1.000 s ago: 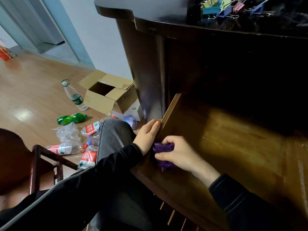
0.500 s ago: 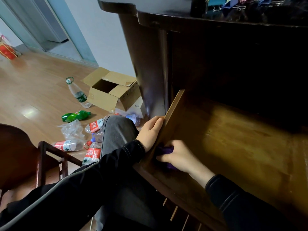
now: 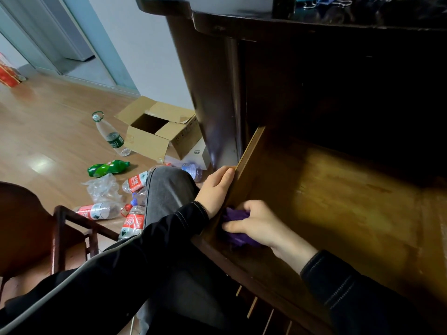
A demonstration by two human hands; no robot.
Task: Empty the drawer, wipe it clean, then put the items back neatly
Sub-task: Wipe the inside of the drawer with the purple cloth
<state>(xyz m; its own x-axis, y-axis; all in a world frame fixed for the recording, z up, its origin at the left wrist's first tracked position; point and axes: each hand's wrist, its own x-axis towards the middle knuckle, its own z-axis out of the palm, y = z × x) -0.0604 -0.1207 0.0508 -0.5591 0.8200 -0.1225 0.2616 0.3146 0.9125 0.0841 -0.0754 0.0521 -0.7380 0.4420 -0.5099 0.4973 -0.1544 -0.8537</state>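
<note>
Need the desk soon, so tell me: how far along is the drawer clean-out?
Done: the drawer is emptied, its wooden floor bare. In hand: wiping. The right hand grips a purple cloth in the near left corner, while the left hand rests against the drawer's left wall. Left: wiping the rest of the floor, then putting the items back; none are in the drawer yet.

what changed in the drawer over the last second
The right hand slid the purple cloth leftward into the front left corner of the drawer, against its side wall. The left hand stayed braced on that wall; the right still grips the cloth.
</note>
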